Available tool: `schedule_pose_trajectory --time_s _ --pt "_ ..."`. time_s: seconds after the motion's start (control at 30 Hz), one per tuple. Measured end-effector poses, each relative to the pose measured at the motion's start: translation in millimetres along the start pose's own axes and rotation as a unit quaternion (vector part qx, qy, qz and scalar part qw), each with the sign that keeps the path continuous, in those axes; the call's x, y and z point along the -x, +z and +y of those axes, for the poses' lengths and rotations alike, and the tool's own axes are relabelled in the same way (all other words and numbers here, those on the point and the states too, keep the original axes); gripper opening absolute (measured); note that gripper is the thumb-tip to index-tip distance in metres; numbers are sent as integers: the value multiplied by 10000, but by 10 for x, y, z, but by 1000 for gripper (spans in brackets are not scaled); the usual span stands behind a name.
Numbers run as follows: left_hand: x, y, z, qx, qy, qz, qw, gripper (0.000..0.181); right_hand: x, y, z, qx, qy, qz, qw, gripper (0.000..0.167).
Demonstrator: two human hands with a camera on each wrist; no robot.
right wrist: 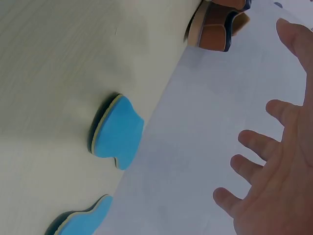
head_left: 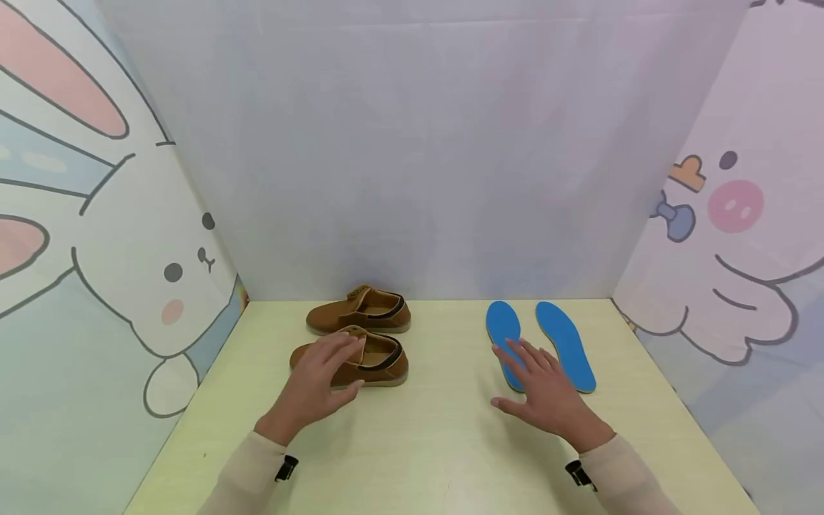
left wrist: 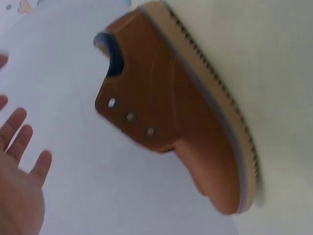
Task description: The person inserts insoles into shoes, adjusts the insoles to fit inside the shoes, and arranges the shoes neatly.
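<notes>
Two brown lace-up shoes stand side by side on the table, toes to the left: a far shoe (head_left: 331,315) and a near shoe (head_left: 386,370). My left hand (head_left: 317,380), fingers extended, is in front of the near shoe and hides part of its toe. In the left wrist view that hand (left wrist: 19,181) is apart from the brown shoe (left wrist: 156,63), whose lace holes have no laces. Two blue insoles lie on the right, a left insole (head_left: 503,323) and a right insole (head_left: 569,352). My right hand (head_left: 546,392) hovers with spread fingers, partly covering the left insole, holding nothing.
The pale table (head_left: 444,436) meets a plain light-grey back curtain (head_left: 425,157). Side walls carry cartoon prints, a rabbit (head_left: 129,286) at the left and a pink-nosed animal (head_left: 708,286) at the right. A gap of table separates shoes and insoles.
</notes>
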State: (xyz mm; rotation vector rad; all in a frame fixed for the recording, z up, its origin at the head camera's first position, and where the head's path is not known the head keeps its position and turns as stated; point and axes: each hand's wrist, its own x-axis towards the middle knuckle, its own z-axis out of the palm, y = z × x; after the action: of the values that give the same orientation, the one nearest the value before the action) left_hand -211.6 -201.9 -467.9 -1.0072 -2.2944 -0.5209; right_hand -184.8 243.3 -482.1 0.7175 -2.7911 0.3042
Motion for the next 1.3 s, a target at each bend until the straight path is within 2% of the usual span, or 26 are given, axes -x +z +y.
schedule_pose_trajectory --time_s 0.1,0.2,0.37,0.47,0.6,0.7,0.9,1.13,1.3 --pt "-88 -61 -131 32 -77 -438 9990 83 17 -15 -27 -121 -15 1 9999 85" --pt "-144 -86 -275 155 -405 -818 9957 100 11 -41 -46 -366 -84 -51 9993 71" --pt "-144 -38 -493 546 -784 -1152 9887 112 -24 -51 -65 -640 -219 -396 9969 47" --pt "-104 40 -600 697 -1149 -1472 9799 114 -36 -32 -66 -677 -260 -544 9959 42" --pt "-18 183 -704 775 -1688 -2004 9620 119 -23 21 -52 -744 -219 -647 9949 40" --pt "44 282 -759 756 -1913 -2245 9525 124 -11 53 -38 -757 -182 -691 9946 39" --pt "90 357 -824 912 -2096 -2446 9423 128 -27 49 -54 -826 -119 -751 9937 38" --pt "41 389 -898 892 -2063 -2546 9406 137 -38 79 -80 -870 -106 -738 9934 36" --pt "49 408 -938 999 -2176 -2680 9332 127 -41 124 -79 -847 -184 -756 9934 36"
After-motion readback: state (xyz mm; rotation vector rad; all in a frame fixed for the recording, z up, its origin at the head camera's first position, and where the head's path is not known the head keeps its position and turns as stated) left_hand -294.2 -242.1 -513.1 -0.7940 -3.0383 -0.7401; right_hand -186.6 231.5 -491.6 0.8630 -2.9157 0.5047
